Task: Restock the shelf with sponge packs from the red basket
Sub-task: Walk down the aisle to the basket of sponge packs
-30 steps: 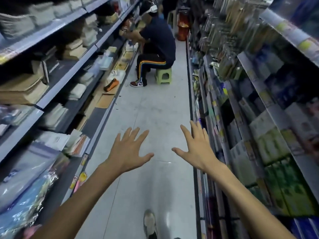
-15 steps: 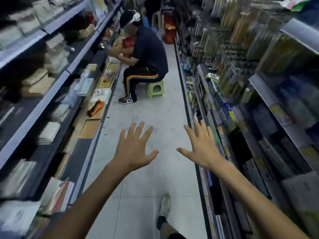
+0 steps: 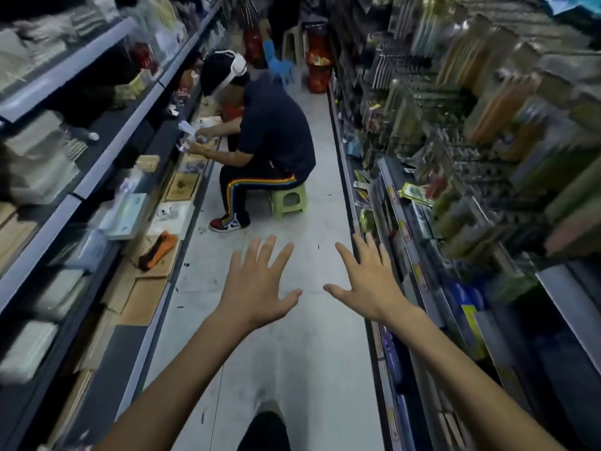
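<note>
Head view, left hand (image 3: 257, 288) and right hand (image 3: 374, 284) outstretched over floor (image 3: 292, 353), fingers (image 3: 268, 255) spread apart, seated person (image 3: 276, 135) on green stool (image 3: 289, 200) at 12 o'clock, shelves (image 3: 110, 164) at 9 and 3 o'clock

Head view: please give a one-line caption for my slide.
Left hand and right hand spread open and empty over the aisle floor, a seated person on a green stool ahead.

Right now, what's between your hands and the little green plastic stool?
Only bare grey floor with tiny dark specks, in the head view, between the left hand, right hand and green plastic stool.
</note>
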`<state>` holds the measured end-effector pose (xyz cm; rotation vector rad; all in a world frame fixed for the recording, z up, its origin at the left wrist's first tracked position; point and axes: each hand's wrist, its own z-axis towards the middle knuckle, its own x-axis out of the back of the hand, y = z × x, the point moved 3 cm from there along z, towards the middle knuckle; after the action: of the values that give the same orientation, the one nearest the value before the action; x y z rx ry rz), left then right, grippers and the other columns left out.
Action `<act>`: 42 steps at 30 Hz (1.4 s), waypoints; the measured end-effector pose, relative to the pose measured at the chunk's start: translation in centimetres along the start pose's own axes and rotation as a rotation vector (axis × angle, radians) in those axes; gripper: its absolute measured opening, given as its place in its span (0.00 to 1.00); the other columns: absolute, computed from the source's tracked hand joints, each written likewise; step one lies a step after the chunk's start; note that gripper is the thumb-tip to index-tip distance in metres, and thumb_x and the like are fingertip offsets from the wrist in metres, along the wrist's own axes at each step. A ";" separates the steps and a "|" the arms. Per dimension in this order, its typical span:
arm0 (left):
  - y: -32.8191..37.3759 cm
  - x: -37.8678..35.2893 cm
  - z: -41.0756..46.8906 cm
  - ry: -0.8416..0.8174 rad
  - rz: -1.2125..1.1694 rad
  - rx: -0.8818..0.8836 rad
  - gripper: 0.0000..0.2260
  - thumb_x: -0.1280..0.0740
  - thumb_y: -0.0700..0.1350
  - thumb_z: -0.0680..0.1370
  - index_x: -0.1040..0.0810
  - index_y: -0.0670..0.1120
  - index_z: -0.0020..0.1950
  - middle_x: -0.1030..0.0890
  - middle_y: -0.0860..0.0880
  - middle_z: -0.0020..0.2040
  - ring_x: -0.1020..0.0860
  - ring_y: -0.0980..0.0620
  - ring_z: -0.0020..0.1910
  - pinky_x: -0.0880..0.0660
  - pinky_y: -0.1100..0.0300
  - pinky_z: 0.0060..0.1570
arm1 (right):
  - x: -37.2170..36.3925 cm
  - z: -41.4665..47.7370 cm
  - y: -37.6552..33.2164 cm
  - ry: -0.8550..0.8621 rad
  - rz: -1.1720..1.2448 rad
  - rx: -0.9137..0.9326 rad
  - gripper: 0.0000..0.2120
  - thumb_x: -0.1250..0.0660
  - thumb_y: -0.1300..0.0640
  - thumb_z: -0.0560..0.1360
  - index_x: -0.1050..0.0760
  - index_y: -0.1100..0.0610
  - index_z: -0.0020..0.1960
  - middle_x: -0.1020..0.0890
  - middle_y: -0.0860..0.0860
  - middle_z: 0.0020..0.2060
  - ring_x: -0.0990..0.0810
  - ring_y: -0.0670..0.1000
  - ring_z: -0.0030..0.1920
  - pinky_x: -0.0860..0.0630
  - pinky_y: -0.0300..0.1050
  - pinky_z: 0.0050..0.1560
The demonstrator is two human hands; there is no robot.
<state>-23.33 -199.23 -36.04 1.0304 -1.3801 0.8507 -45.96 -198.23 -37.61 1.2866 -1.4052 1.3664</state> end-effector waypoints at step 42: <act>-10.8 6.7 107.0 -0.167 0.049 0.035 0.39 0.42 0.66 0.79 0.56 0.54 0.84 0.55 0.44 0.84 0.57 0.38 0.83 0.54 0.33 0.77 | 16.1 100.1 34.6 -0.011 0.104 -0.185 0.40 0.40 0.34 0.79 0.47 0.52 0.83 0.49 0.61 0.82 0.57 0.63 0.82 0.58 0.60 0.80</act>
<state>-51.02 -303.33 -38.73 1.1187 -1.5406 0.8426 -71.25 -302.22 -41.15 1.1152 -1.5857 1.2654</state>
